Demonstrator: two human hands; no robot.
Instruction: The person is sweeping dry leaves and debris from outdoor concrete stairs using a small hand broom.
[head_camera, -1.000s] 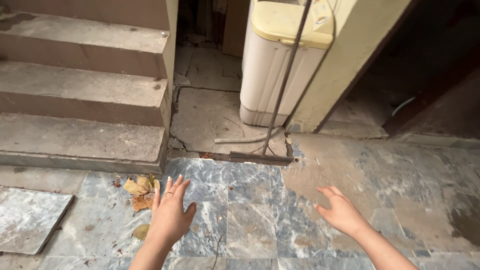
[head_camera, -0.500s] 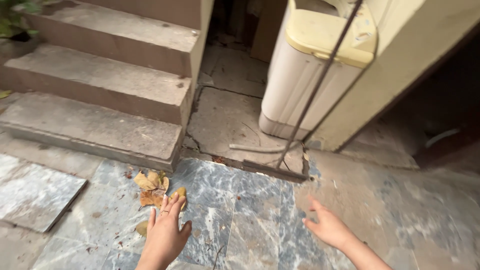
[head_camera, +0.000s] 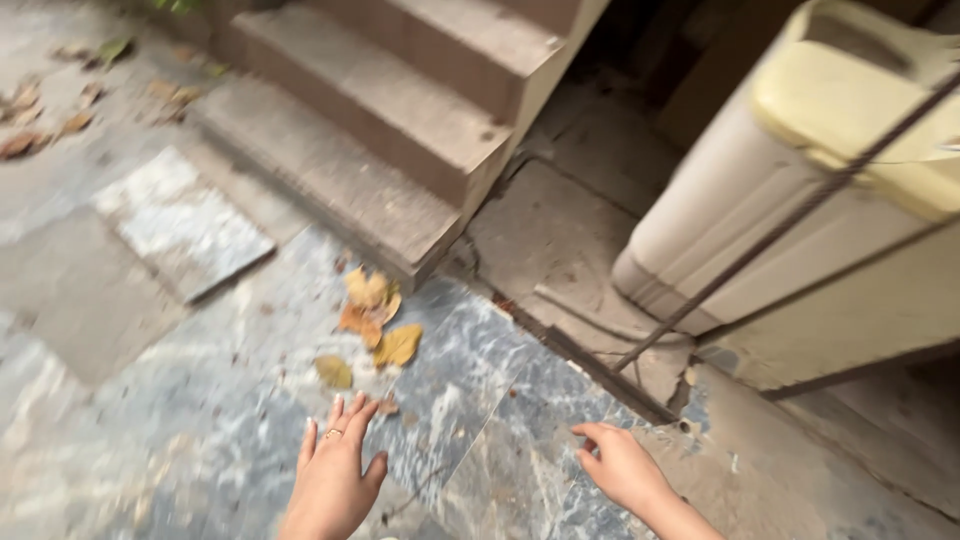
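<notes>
Both hands hover spread and empty at the bottom of the frame over blue-grey marbled floor tiles (head_camera: 470, 400). The dry yellow leaves (head_camera: 375, 320) lie just above the left hand (head_camera: 335, 480), near its fingertips; the right hand (head_camera: 620, 465) sits well right of them. Rough concrete steps (head_camera: 400, 130) edge the upper middle. A cream plastic tub (head_camera: 800, 190) with a thin metal rod (head_camera: 760, 250) leaning across it fills the upper right. Open tile stretches left.

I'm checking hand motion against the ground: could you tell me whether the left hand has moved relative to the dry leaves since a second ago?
Yes. The left hand has drawn back from the dry leaves; bare tile now separates them.
</notes>
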